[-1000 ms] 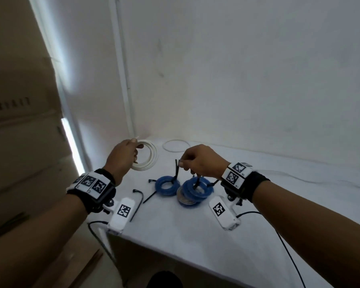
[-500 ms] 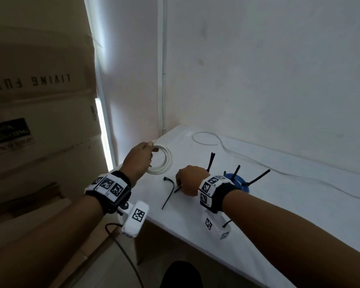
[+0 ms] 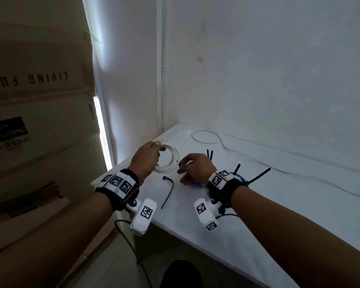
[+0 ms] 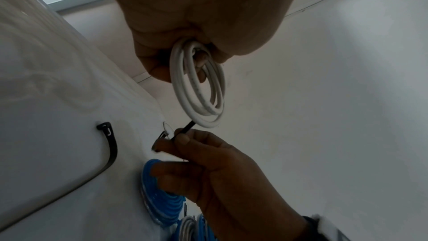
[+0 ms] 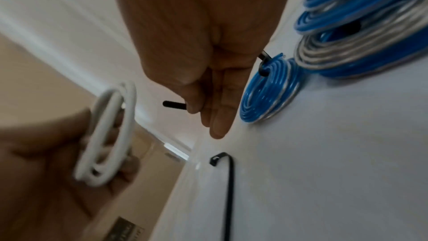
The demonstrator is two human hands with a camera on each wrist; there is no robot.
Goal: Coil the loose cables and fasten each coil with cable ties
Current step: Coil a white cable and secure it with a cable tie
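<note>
White cable coil [image 3: 168,158] is sitting at the centre of the head frame, just above the near left corner of the white table [image 3: 258,204], and the left hand [image 3: 147,157] is gripping it with fingers curled through its loops. In the left wrist view the coil [image 4: 201,87] is hanging from those clenched fingers in the upper middle of the frame.

Just right of it, the right hand [image 3: 196,168] is pinching a black cable tie [image 4: 186,129] between thumb and forefinger, the remaining fingers lying straighter below. The tie's tip is pointing at the lower edge of the coil and is almost touching it; whether it is actually touching cannot be told. In the right wrist view a short black end of the tie [image 5: 173,104] is sticking out to the left of the fingers.

A second black cable tie [image 3: 168,190] is lying loose on the table, below the coil in the head frame. Blue coils [image 5: 361,30], already bound with black ties, are lying stacked in the upper right of the right wrist frame. A loose white cable [image 3: 208,139] is trailing along the table's far edge by the wall.
</note>
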